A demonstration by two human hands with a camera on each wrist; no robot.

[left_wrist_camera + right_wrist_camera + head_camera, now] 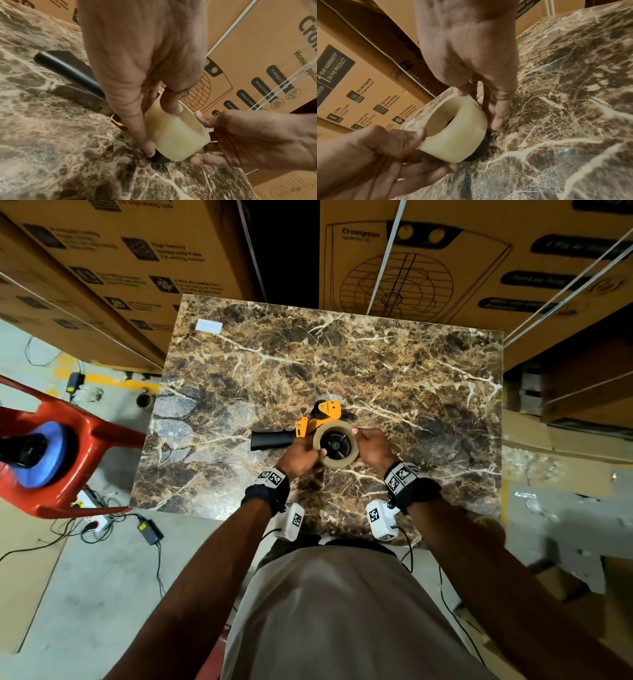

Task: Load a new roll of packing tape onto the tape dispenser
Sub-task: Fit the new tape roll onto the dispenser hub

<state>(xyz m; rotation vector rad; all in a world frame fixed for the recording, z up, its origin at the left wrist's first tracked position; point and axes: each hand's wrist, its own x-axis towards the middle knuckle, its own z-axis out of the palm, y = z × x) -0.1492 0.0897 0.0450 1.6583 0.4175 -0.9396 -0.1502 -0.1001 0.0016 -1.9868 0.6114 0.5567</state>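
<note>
A clear packing tape roll (336,462) sits over the black hub (335,444) of an orange tape dispenser (325,412) lying flat on the marble table (394,371). Its black handle (272,440) points left. My left hand (303,453) grips the roll's left side, thumb on the top rim and fingers down the wall (137,121). My right hand (371,445) grips the right side the same way, fingers (498,115) reaching the table. A strip of hub (159,158) shows under the roll (175,136). The same roll (458,134) appears in the right wrist view.
Large printed cardboard boxes (445,261) stand behind the table and to its right. A red chair (68,440) is at the left, with cables and a power adapter (150,531) on the floor. A white label (209,326) lies at the table's far left corner.
</note>
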